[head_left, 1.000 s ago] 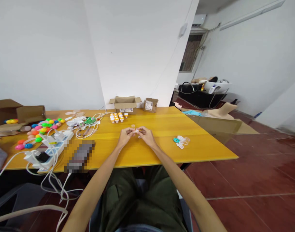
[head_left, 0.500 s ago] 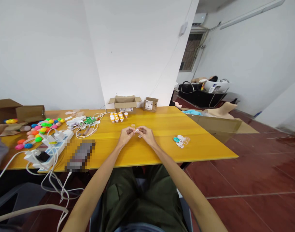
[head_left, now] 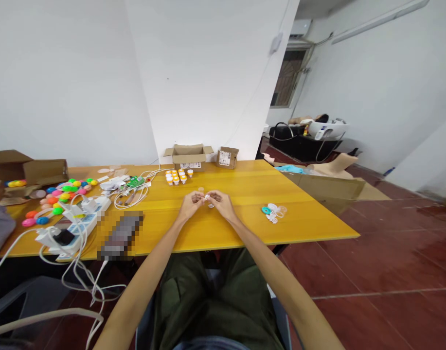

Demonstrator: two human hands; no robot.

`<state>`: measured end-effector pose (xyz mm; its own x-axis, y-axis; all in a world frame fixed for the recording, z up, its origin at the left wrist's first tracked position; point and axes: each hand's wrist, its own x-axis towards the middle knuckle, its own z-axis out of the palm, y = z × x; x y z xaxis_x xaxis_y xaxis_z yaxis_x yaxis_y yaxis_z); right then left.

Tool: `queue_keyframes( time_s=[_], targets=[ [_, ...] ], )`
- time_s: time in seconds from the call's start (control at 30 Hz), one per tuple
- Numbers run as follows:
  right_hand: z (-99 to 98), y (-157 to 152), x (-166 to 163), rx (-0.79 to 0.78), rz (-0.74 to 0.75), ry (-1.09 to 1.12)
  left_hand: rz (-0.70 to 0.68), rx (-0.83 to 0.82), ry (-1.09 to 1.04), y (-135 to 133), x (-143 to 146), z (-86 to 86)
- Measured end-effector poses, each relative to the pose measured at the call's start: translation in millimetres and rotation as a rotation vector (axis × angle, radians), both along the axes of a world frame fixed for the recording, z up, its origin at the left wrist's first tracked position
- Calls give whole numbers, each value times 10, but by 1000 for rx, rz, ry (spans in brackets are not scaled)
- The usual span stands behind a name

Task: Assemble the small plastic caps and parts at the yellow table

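Left hand (head_left: pixel 189 205) and right hand (head_left: pixel 223 204) pinch 1 small white part (head_left: pixel 207 197), best steadied low over the tabletop (head_left: pixel 252 187), gripped lightly.

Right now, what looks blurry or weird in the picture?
All in the head view: the phone covered in blocky squares; the white part between left hand and right hand too small and soft to make out; the floor faintly shiny.
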<state>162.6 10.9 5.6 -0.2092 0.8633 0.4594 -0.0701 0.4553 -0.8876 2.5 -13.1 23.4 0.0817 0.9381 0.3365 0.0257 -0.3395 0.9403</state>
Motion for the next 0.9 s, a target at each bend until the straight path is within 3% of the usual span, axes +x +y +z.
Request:
queue_keyframes(
  time_s=[0.9],
  targets=[
    [43,-59,-20,118,-24,-96,-10,-94,9,3,-14,-15]
  ],
)
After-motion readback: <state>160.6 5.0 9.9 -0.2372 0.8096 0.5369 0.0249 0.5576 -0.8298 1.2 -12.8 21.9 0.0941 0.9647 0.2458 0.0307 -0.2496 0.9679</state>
